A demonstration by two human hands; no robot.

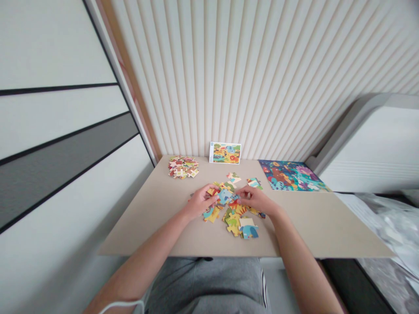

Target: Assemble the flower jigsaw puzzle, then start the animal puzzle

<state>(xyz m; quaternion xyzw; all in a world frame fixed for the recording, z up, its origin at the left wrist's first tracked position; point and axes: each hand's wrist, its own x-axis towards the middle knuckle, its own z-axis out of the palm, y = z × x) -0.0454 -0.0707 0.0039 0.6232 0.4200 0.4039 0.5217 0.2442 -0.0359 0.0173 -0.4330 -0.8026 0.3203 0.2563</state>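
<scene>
While pinching a blue jigsaw piece (pixel 225 196) between left fingers (pixel 214 197) and right fingers (pixel 238 197), right over loose pieces (pixel 233 219) mid-tabletop (pixel 157 226), steadying it two-handed (picture card (pixel 225 153) propped upright at twelve o'clock, in easy view).

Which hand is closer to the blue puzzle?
Right. The right hand is down and left of the blue puzzle, above the loose pieces. The left hand is farther left, past the right hand.

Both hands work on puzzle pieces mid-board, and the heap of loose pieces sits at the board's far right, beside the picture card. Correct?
No: the heap of puzzle pieces sits at the left of the board, not the right, as the head view shows; the rest stands.
</scene>
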